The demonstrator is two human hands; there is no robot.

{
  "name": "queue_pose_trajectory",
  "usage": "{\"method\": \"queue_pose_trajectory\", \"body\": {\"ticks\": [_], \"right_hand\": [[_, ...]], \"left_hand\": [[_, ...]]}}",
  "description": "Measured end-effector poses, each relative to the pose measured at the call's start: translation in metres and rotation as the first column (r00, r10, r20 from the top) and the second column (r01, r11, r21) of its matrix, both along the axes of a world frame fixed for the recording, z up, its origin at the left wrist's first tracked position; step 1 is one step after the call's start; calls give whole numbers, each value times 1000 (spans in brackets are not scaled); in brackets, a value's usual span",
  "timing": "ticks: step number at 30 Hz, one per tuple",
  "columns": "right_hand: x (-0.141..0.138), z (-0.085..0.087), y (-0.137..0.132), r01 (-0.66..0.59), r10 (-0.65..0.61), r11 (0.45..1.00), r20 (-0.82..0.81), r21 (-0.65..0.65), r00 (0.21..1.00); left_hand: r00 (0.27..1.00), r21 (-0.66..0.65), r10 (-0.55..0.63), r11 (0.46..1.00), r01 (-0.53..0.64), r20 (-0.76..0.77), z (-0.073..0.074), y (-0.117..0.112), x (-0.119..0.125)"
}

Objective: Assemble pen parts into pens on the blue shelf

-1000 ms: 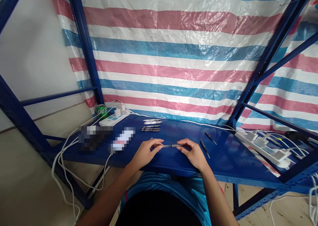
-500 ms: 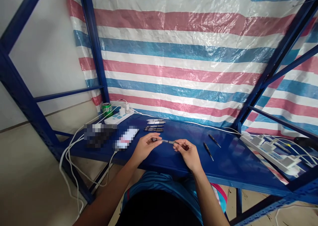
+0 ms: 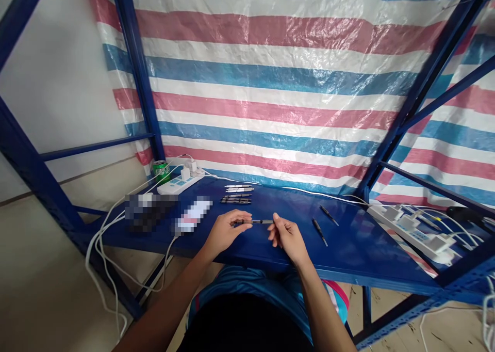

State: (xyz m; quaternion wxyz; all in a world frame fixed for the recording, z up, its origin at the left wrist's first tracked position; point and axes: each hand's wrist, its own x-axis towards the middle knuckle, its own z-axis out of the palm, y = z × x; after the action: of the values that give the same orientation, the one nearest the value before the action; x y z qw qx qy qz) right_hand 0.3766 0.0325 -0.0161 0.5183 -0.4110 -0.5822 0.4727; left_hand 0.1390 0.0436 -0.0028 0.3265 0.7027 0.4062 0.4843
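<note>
A slim pen (image 3: 257, 221) with a dark left part and a lighter middle is held level above the blue tabletop. My left hand (image 3: 225, 232) is closed on its dark left end. My right hand (image 3: 290, 238) pinches the right end between thumb and forefinger, its other fingers curled below. To the right of my right hand lie two slim dark pen-like pieces with thin greyish ends, a nearer one (image 3: 319, 232) and a farther one (image 3: 329, 215). Beyond my left hand, several pens (image 3: 235, 201) lie side by side, white ones behind dark ones.
The blue metal table (image 3: 348, 254) stands within a blue frame before a striped plastic sheet (image 3: 270, 73). At left are a blurred phone (image 3: 193, 215), a blurred dark object (image 3: 149, 212), a green can (image 3: 161, 171) and a power strip (image 3: 180, 182). Another power strip (image 3: 413, 233) with cables is at right.
My right thumb and fingers have shifted their hold at the pen's right end, with the thumb now pointing up more. The view has moved slightly; the pens on the table lie as before.
</note>
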Motion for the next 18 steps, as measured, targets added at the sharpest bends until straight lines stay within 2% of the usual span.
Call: {"method": "queue_pose_trajectory", "body": {"ticks": [2, 4, 7, 10, 13, 15, 18], "right_hand": [[0, -1, 1, 7, -7, 1000, 0, 30, 1000], [-1, -2, 1, -48, 45, 997, 53, 58, 998], [-2, -3, 0, -71, 65, 997, 128, 43, 990], [-3, -1, -3, -56, 54, 998, 91, 26, 994], [-1, 3, -6, -134, 130, 989, 65, 57, 989], [0, 2, -5, -146, 141, 988, 79, 57, 987], [-1, 1, 4, -100, 100, 995, 112, -8, 989]], "left_hand": [[1000, 24, 1, 1000, -1, -15, 1, -1, 1], [1000, 48, 11, 999, -9, -30, 3, -2, 1], [995, 105, 34, 994, -23, -97, 8, -7, 1], [983, 172, 103, 982, -76, -149, 10, -9, 3], [975, 211, 170, 968, -137, -143, 10, -9, 6], [974, 237, 160, 964, -120, -160, 10, -7, 7], [966, 291, 122, 955, -52, -229, 13, 3, 8]]}}
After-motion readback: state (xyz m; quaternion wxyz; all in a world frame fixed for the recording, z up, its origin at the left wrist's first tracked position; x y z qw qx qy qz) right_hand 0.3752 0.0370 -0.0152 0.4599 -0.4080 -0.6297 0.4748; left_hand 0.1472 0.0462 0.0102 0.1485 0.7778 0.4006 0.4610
